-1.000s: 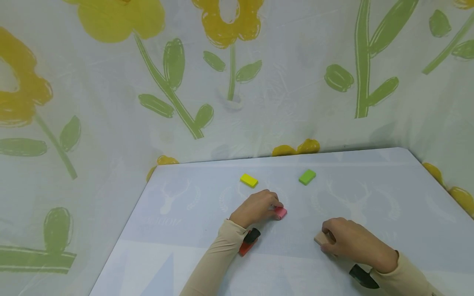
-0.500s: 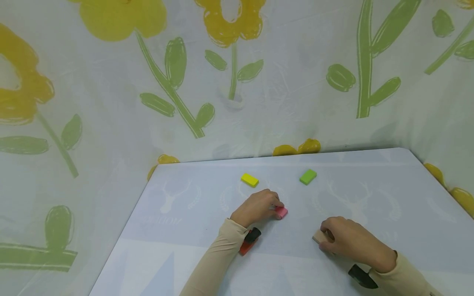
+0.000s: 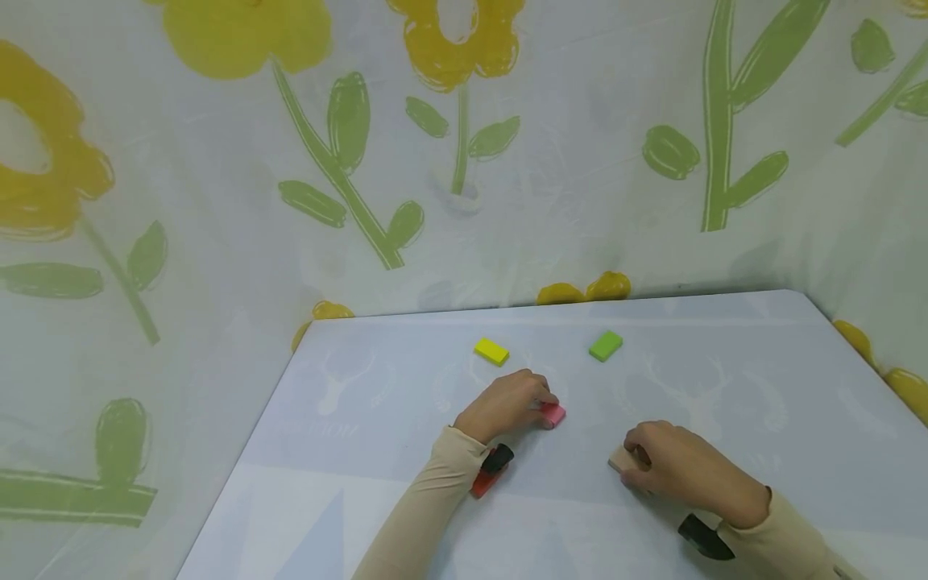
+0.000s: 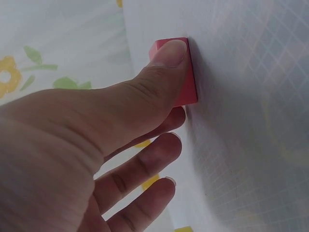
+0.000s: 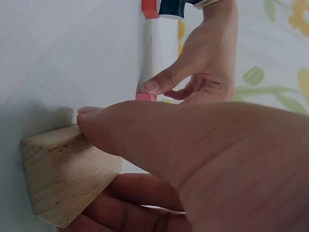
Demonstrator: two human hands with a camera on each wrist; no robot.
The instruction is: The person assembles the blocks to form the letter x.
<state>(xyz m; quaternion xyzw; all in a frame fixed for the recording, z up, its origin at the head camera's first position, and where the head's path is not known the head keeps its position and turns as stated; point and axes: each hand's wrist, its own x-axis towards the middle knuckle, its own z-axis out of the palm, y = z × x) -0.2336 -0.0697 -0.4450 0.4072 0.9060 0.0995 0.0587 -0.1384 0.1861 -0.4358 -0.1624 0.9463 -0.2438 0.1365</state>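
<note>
One pink block sits pinched in the left hand on a pale table; the right hand pinches a wooden block, which has edged slightly closer, narrowing the gap.

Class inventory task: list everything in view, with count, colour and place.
tabletop: 1, pale grey, foreground
floral backdrop: 1, white, yellow and green, behind tabletop
yellow block: 1, yellow, toward back
green block: 1, green, right of yellow block
pink block: 1, pink, near tabletop's middle
red block: 1, red, nearer than pink block, partly hidden
wooden block: 1, tan, right of pink block
wrist devices: 2, black, one per wrist
sleeves: 2, beige, on forearms
left hand: 1, bare, pinching pink block
right hand: 1, bare, holding wooden block
</note>
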